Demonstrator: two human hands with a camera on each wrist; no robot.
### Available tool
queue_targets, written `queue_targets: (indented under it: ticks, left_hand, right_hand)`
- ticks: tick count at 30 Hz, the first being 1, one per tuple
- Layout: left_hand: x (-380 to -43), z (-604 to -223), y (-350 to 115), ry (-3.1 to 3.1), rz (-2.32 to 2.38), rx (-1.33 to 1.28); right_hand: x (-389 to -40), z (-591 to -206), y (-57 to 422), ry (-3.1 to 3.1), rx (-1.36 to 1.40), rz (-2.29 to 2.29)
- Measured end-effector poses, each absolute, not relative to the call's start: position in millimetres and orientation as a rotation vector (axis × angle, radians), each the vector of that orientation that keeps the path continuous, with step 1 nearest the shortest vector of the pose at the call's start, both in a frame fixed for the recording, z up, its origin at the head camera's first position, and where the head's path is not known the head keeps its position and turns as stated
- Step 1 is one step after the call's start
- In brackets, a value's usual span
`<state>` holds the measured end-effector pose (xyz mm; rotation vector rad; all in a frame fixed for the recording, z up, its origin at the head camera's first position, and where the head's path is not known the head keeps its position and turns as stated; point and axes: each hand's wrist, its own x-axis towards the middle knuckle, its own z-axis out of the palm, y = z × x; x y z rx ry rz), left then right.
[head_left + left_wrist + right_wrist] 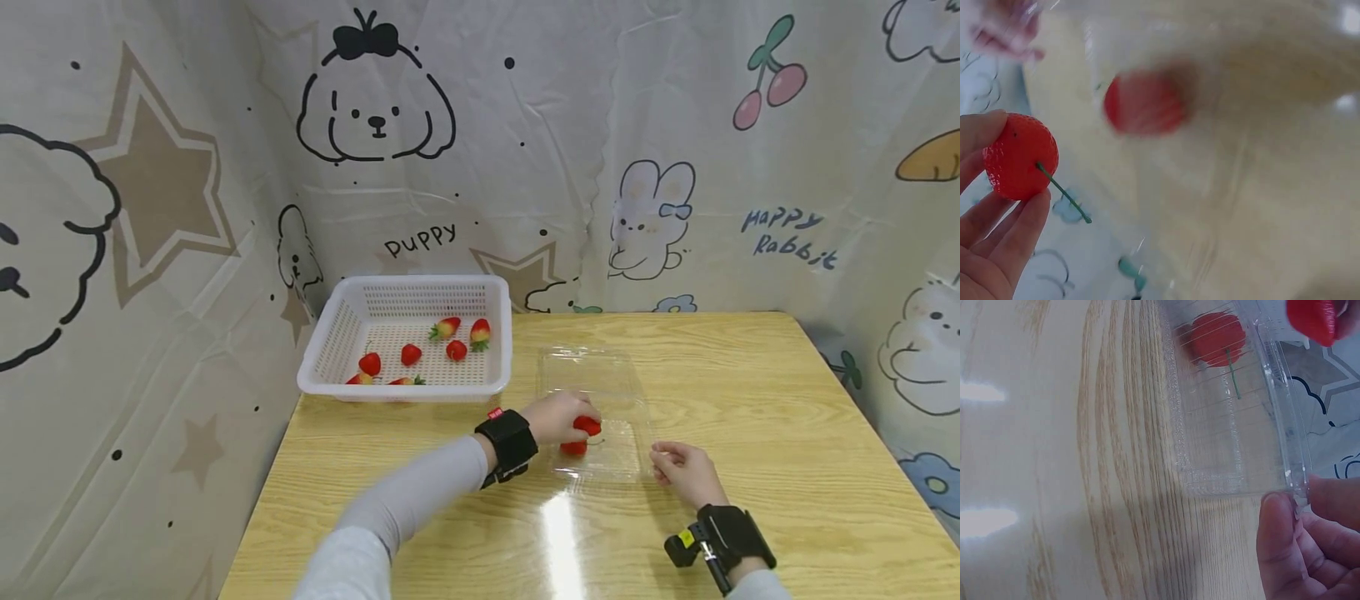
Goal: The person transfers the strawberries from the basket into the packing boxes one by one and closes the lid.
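Note:
My left hand [558,417] pinches a red strawberry [588,426] with a thin green stem, fingers and thumb around its sides in the left wrist view. It is held over the left part of a clear plastic box [626,454], whose lid is folded back on the far side. Inside the box lies another red strawberry [1218,339], its stem pointing inward. At the box's right side is my right hand [688,475]. In the right wrist view its thumb and fingers [1275,534] pinch the corner of the clear rim.
A white perforated basket [405,390] stands at the back left of the wooden table [750,392]. Several strawberries [410,355] lie scattered in it, some red, some red and yellow with green leaves. A printed cloth [480,150] hangs behind the table and along its left side.

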<state>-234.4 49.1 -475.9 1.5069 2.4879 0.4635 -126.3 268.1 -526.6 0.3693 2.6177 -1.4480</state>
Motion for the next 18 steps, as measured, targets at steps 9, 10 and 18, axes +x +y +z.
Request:
queue_targets:
  ticks: [9, 10, 18]
  left_hand:
    - [-211.7, -500.8, 56.1, 2.447, 0.334, 1.558]
    - [-210.4, -502.5, 56.9, 2.448, 0.306, 1.566]
    - [-207.3, -510.4, 59.2, 2.473, 0.106, 1.623]
  right_hand:
    - [-126.6, -527.7, 268.1, 2.618, 0.368, -1.458]
    - [-126.6, -527.6, 268.1, 2.616, 0.366, -1.459]
    - [-126.7, -526.8, 267.4, 2.613, 0.363, -1.457]
